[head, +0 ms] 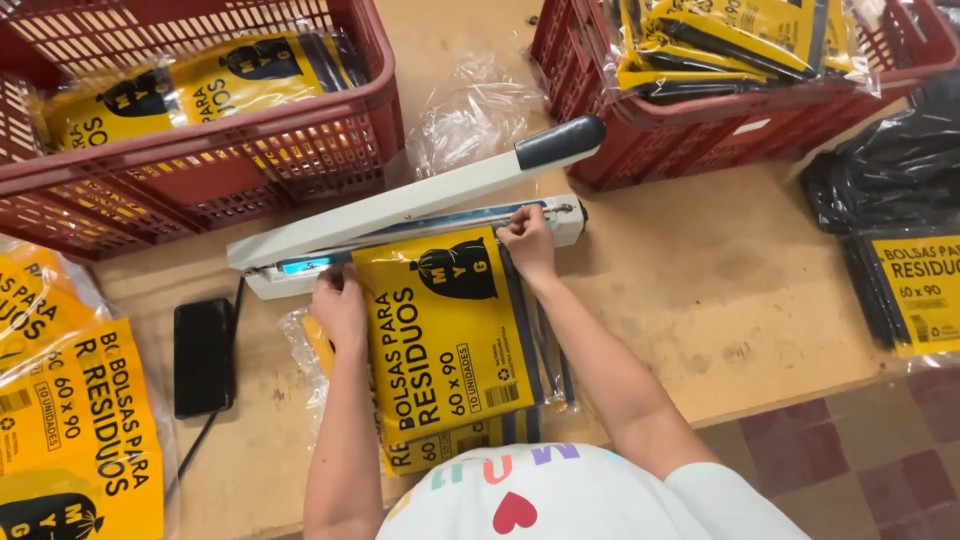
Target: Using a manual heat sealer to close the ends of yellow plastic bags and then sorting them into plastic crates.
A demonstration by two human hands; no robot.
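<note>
A yellow-and-black packet of folded bags in clear plastic [445,330] lies on the table with its open top edge on the bar of a white heat sealer [400,215]. The sealer's arm with its dark handle [560,142] is raised. My left hand [340,305] pinches the packet's top left corner at the sealing bar. Pressing the top right corner against the bar near its end is my right hand [528,242]. A second similar packet [450,440] lies under the first, partly hidden.
Two red plastic crates [200,170] [700,130] with several packets stand at the back. Loose clear bags [470,110] lie between them. More yellow packets [70,420] sit left, black folded bags [900,200] right. A black phone [203,355] lies by the sealer's cable.
</note>
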